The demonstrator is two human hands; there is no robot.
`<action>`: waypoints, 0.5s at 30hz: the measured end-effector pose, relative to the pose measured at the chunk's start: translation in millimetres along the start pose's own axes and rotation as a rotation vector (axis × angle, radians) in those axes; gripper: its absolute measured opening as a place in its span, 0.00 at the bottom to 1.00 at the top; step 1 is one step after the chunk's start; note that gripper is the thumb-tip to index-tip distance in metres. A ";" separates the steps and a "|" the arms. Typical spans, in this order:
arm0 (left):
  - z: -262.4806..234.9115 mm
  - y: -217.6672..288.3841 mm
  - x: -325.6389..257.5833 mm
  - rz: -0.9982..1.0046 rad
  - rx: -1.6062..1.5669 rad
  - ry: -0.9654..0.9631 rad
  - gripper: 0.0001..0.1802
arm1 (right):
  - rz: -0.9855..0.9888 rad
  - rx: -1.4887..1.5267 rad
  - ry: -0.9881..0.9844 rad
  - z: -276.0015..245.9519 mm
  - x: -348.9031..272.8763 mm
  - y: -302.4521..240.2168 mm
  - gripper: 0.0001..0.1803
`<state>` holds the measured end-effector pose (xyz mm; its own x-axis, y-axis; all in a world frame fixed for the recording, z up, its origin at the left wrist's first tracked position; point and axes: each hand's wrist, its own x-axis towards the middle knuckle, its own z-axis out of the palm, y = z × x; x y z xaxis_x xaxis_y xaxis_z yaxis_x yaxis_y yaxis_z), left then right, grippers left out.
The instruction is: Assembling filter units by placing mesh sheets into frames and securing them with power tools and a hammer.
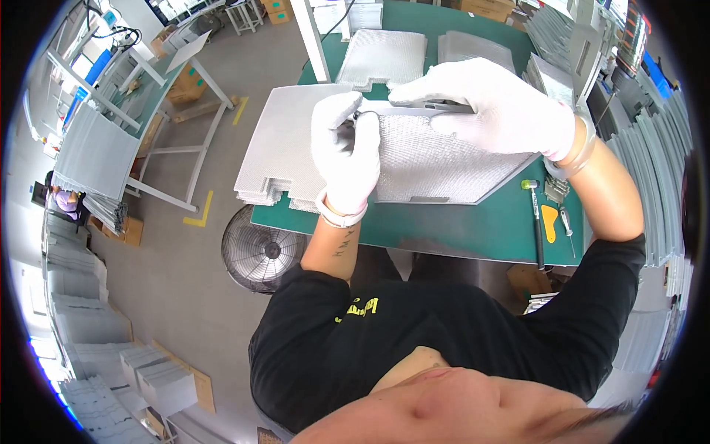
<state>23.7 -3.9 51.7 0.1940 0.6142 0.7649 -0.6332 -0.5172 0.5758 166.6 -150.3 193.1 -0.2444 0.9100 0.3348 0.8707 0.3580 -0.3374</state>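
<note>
A silver metal mesh panel (425, 174), rectangular with a thin frame, is tilted over the green worktable (444, 229) in front of me. My left hand (345, 148), in a white glove, is closed with thumb and fingers pinching the panel's upper left corner. At the far edge my right hand (492, 107), gloved too, grips the panel with its thumb on the mesh and its fingers stretched over the rim. What the right fingertips touch behind the rim is partly hidden. A stack of grey mesh sheets (277, 140) with notched corners lies left of the panel.
Right of the panel lie a green-headed hammer (535, 214), a yellow scraper (549, 223) and a screwdriver (566, 226). More mesh sheets (384, 55) are stacked at the back. A floor fan (270, 251) stands below the table's left edge. Panels (629, 155) line the right side.
</note>
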 end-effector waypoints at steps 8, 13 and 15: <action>1.2 4.3 -1.8 -0.003 0.003 0.022 0.15 | 0.045 -0.065 -0.006 2.9 6.3 -9.4 0.23; 0.5 7.8 -4.4 -0.012 -0.015 0.006 0.16 | -0.003 -0.021 0.062 8.7 4.3 -9.1 0.23; 0.4 6.2 -5.3 -0.004 -0.019 0.001 0.17 | 0.052 -0.027 -0.015 4.1 6.0 -14.1 0.22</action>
<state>19.0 -10.6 51.3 0.1957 0.6172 0.7621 -0.6465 -0.5031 0.5735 151.1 -149.0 196.3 -0.2050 0.9303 0.3041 0.8935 0.3047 -0.3298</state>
